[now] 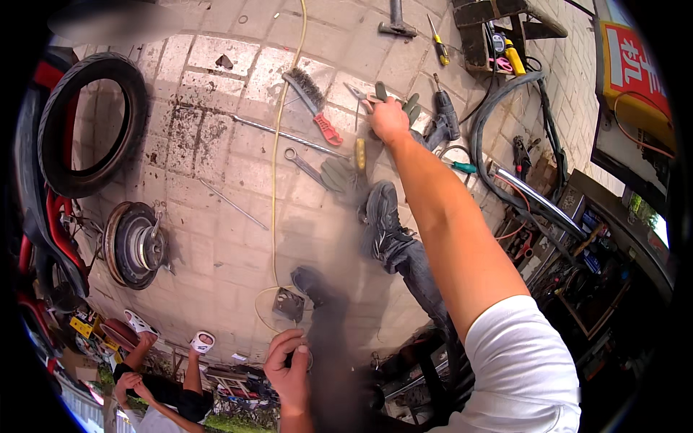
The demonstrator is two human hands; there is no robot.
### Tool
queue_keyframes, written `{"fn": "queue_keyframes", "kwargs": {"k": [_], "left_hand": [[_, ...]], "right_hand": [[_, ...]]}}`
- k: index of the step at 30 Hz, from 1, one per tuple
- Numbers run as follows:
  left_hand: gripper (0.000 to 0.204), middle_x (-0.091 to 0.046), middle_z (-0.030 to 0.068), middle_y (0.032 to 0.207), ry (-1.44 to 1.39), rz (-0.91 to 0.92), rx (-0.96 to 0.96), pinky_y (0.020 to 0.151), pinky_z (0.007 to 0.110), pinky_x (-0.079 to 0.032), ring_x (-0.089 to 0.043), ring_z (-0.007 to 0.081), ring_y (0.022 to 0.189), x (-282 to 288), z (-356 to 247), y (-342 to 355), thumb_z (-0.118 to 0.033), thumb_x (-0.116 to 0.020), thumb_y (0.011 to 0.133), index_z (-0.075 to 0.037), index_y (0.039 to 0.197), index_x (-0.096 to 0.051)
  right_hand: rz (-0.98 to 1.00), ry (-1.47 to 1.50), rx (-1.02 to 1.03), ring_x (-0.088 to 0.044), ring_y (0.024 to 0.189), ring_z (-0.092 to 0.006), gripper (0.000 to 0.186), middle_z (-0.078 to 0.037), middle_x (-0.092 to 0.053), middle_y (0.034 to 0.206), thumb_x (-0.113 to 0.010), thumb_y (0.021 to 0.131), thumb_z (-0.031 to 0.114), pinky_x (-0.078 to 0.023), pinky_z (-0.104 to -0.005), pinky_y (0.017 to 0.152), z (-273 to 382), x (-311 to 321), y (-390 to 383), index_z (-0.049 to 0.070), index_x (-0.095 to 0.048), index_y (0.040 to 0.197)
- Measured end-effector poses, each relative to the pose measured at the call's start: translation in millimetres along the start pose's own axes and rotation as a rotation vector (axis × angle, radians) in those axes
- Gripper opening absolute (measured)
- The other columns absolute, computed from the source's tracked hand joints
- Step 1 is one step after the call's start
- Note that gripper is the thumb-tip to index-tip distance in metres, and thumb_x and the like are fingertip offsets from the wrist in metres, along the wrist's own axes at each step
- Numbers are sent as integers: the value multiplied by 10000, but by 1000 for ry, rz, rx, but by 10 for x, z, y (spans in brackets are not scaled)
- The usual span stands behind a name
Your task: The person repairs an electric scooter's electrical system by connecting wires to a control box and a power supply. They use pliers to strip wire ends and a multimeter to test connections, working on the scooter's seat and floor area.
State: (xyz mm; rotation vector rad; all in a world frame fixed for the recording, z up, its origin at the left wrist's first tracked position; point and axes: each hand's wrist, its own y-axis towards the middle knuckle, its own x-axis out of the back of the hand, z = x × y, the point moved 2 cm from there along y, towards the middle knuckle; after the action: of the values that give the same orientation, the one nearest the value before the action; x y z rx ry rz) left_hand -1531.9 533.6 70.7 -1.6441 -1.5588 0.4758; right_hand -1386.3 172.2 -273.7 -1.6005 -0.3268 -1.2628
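My right hand (388, 121) reaches far out over the paving, onto a dark green glove (411, 106). Its visible fingers stretch toward a grey pointed tool (354, 91), perhaps pliers; whether they touch it is unclear. A cordless drill (445, 115) lies just right of this hand. To its left is a wire brush with a red handle (327, 128). Low in the picture, my left hand (286, 368) is raised with curled fingers, thumb against them; anything inside is hidden. Nearer my shoes lie a combination wrench (306, 167), another glove (336, 175) and a yellow-handled tool (360, 154).
A tyre (54, 137) and a wheel hub (137, 245) are at the left. A yellowish hose (275, 180) crosses the paving past a long metal rod (285, 134). A hammer (398, 27) and screwdriver (439, 43) lie far off. Another person's hands (131, 386) show lower left.
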Motion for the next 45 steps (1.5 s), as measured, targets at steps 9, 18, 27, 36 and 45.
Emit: {"fn": "queue_keyframes", "kwargs": {"k": [9, 18, 27, 36, 45], "left_hand": [[114, -627, 157, 898, -327, 100, 116, 674, 298, -497, -622, 208, 736, -528, -1620, 419, -41, -629, 857, 56, 919, -630], [180, -658, 76, 782, -323, 76, -64, 598, 235, -470, -605, 127, 665, -598, -4913, 1223, -52, -657, 878, 66, 1013, -665], [196, -667, 68, 888, -124, 163, -351, 752, 255, -481, -604, 105, 836, -871, -7716, 3115, -86, -663, 873, 70, 988, -689], [164, -671, 98, 822, 180, 109, -518, 684, 262, -473, -593, 124, 732, -888, -9270, 4358, -67, -669, 853, 63, 951, -691], [128, -666, 163, 808, 413, 9, -516, 650, 369, -505, -647, 334, 701, -1082, -10278, 6305, -73, -645, 826, 9, 909, -698]], "right_hand": [[227, 572, -106, -542, 1094, -370, 444, -209, -591, 1133, -614, 779, 359, -445, -433, 894, -349, 462, 165, 2, -668, 1038], [871, 1725, 168, -553, 677, -144, 316, -60, -590, 790, -614, 936, 310, -446, -293, 644, 1189, 4880, -756, -1, -599, 988], [366, 1082, 301, -574, 1129, -261, 369, -168, -610, 1194, -613, 935, 208, -434, -358, 973, 2711, 7051, 1159, -53, -581, 1194], [343, 911, 484, -541, 1199, -392, 362, -241, -530, 1332, -579, 899, 109, -427, -384, 1003, 3624, 8017, 2820, -65, -554, 1216], [454, 847, 613, -571, 1128, -368, 304, -233, -574, 1245, -599, 874, 91, -450, -392, 957, 4389, 8090, 5083, -84, -589, 1123]]}}
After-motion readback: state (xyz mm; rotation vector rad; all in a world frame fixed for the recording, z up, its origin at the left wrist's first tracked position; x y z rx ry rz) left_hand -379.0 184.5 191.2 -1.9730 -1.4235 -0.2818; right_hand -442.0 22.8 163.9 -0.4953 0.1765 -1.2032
